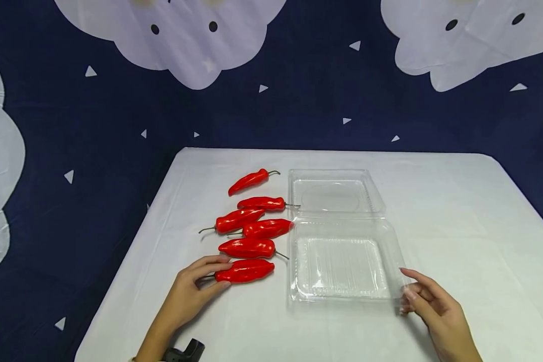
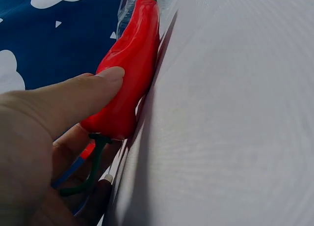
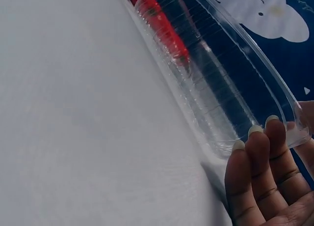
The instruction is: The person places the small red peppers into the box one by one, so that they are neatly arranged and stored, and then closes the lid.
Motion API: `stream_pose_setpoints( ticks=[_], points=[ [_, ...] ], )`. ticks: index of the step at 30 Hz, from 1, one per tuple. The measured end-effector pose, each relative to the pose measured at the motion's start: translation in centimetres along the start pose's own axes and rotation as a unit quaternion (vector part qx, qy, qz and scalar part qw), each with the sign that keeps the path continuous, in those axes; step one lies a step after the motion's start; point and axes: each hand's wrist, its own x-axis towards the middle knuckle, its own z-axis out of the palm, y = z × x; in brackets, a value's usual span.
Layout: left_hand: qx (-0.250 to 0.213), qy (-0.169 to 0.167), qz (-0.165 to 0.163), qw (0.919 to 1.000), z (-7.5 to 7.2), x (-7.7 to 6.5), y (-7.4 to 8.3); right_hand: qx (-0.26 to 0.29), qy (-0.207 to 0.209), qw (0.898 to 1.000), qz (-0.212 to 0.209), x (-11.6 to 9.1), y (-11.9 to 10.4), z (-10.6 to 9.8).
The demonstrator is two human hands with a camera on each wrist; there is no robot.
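At the near end of a column of red chili peppers, my left hand [image 1: 194, 286] grips the stem end of the closest red pepper [image 1: 249, 271]. The left wrist view has the thumb [image 2: 112, 76] across that pepper [image 2: 135, 54], its green stem curving down among the other fingers. To the right of the peppers lies a hinged clear plastic container [image 1: 339, 296], lid folded back flat. My right hand [image 1: 439, 314] holds its near right corner, and in the right wrist view the fingertips [image 3: 255, 137] lie against the container's clear wall [image 3: 274, 78].
Several more red peppers lie beyond the held one, such as the farthest pepper [image 1: 251, 181] near the lid [image 1: 335, 173]. Two pepper tips or stems reach the container's left edge. A white-covered table [image 1: 470, 226] bears everything, backed by a dark blue cloth [image 1: 298, 115].
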Motion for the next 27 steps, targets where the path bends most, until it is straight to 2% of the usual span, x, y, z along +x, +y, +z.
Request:
stream_pose_setpoints(
  ticks=[7, 11, 16, 22, 25, 27],
  points=[
    [0.017, -0.003, -0.017, 0.9997, 0.0, 0.0, 0.0, 0.01, -0.011, 1.0, -0.005, 0.1, 0.1, -0.1],
    [0.016, 0.003, -0.005, 0.9999, 0.0, -0.1, 0.0, 0.006, -0.018, 1.0, 0.001, 0.1, 0.1, -0.2],
    [-0.016, 0.015, 0.016, 0.9996, -0.2, 0.1, 0.1, 0.002, -0.015, 1.0, 0.007, -0.2, 0.0, -0.3],
    [-0.026, 0.03, -0.011, 0.9991, -1.3, 0.0, 0.7, 0.005, -0.024, 1.0, -0.008, -0.2, 0.2, -0.2],
    [-0.026, 0.03, -0.011, 0.9991, -1.9, 0.6, 1.4, 0.01, -0.03, 0.999, -0.023, -0.2, 0.2, -0.2],
    [-0.034, 0.023, 0.004, 0.9992, -2.1, 1.4, 2.1, 0.015, -0.03, 0.999, -0.032, -0.2, 0.2, -0.3]
  ],
)
